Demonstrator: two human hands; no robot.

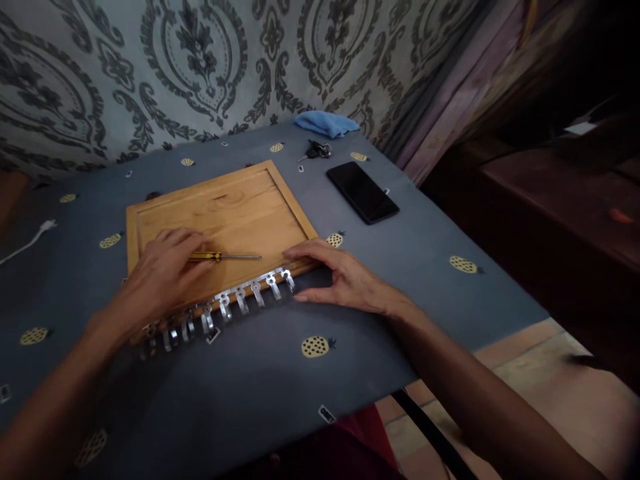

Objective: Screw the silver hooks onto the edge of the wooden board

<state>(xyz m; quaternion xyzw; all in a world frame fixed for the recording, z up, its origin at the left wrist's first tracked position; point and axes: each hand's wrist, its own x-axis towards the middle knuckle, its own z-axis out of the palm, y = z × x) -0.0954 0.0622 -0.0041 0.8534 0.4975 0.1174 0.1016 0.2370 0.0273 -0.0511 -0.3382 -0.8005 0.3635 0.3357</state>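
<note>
A shallow wooden tray (240,200) lies flat on a table covered with a grey pineapple-print cloth (410,267). A row of several metal hooks (235,303) runs along its near edge. My left hand (160,280) rests on the tray with its fingers curled round the yellow handle of a small screwdriver (225,256), whose shaft points right. My right hand (335,273) lies flat with fingers stretched out against the tray's near right corner, next to the last hook.
A black phone (363,192) lies right of the tray. Keys (316,151) and a blue cloth (325,123) sit at the back by the patterned wall. A white cable (30,241) runs at far left. The table's right edge drops to tiled floor.
</note>
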